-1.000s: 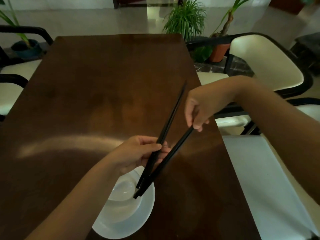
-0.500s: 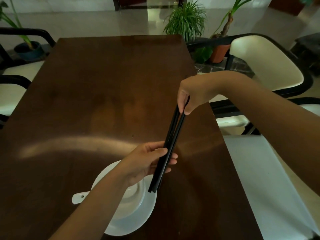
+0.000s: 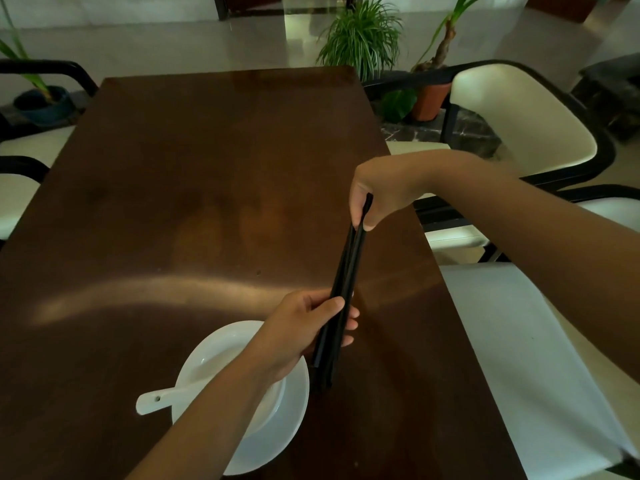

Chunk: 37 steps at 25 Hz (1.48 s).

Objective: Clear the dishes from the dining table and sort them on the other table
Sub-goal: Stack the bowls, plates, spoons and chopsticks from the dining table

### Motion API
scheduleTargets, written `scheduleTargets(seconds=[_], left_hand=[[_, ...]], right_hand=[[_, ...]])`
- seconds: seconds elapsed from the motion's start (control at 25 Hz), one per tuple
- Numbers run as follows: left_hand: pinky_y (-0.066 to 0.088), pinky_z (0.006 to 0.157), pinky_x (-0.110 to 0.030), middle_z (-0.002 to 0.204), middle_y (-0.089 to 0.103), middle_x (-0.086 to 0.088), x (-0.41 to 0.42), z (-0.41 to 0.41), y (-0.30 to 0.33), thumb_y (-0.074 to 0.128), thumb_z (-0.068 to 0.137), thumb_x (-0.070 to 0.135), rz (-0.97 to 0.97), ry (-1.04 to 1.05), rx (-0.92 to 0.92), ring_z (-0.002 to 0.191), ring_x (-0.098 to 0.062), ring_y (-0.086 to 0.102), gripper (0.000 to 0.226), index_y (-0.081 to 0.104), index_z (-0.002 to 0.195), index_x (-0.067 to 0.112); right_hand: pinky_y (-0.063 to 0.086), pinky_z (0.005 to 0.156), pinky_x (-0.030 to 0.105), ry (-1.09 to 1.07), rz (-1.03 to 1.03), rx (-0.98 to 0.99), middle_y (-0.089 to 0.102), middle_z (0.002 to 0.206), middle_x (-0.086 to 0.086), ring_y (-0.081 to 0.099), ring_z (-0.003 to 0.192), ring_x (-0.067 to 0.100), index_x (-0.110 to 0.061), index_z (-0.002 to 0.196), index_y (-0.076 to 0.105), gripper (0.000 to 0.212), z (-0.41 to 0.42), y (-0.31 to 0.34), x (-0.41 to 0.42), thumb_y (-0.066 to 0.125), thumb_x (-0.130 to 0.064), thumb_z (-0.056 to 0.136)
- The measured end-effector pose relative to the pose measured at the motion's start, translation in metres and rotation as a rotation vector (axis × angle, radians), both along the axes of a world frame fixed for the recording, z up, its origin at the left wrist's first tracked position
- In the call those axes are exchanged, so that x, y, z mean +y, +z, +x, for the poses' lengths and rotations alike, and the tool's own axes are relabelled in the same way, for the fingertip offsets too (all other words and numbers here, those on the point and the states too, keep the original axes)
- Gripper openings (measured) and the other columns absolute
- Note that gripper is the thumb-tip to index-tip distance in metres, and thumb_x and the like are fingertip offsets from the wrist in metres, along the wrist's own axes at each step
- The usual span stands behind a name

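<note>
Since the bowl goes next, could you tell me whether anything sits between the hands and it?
Yes: both the left hand and right hand hold the black chopsticks above the bowl, and a white spoon rests in it.

There is only one view, from a camera on the person's head. It looks forward and down along the brown table [image 3: 194, 188], from the near end toward the far end. The left hand [image 3: 304, 327] and right hand [image 3: 377, 192] reach in from the bottom and the right side, very close to the camera. The white plate [image 3: 277, 434] sits near the bottom edge. Far off at the top are the floor and a green plant [image 3: 360, 32]. White chairs [image 3: 512, 123] show at both sides
</note>
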<state>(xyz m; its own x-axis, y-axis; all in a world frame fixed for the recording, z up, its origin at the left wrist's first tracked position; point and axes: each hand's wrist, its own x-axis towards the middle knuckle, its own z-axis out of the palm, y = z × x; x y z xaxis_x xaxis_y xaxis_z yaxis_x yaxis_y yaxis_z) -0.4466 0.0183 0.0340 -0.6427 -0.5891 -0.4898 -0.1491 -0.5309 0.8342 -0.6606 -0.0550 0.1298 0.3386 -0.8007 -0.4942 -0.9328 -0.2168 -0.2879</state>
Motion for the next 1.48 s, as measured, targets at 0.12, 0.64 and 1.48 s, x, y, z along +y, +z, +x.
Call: scheduleTargets(seconds=[0.12,0.64,1.48], left_hand=[[0.055,0.064,-0.024,0.073,0.068,0.001,0.006,-0.008,-0.001,0.046,0.094,0.015,-0.062,0.045,-0.022,0.068,-0.011,0.066,0.021,0.067,0.098,0.012],[0.048,0.055,-0.019,0.072,0.067,0.003,0.003,-0.011,-0.01,0.043,0.096,0.015,-0.005,0.146,0.067,0.063,-0.008,0.057,0.025,0.062,0.111,0.008],[0.054,0.079,-0.034,0.111,0.067,-0.015,0.028,-0.026,-0.022,0.041,0.096,0.025,0.514,0.562,0.276,0.104,-0.024,0.064,0.032,0.059,0.114,0.005]], right_hand=[[0.033,0.066,0.01,-0.007,-0.048,-0.011,0.058,0.081,-0.025,0.056,0.078,-0.009,-0.025,0.088,0.072,0.011,-0.001,-0.007,0.0,0.07,-0.02,0.079],[0.037,0.047,0.021,-1.051,-0.042,-1.112,0.069,0.083,0.006,0.046,0.048,0.009,-0.018,0.089,0.057,0.01,0.049,-0.079,0.068,0.053,-0.026,0.092],[0.044,0.05,0.011,-0.972,-0.502,-0.943,0.067,0.077,-0.003,0.057,0.055,-0.003,-0.025,0.083,0.056,0.011,0.046,-0.059,0.092,0.05,-0.023,0.092]])
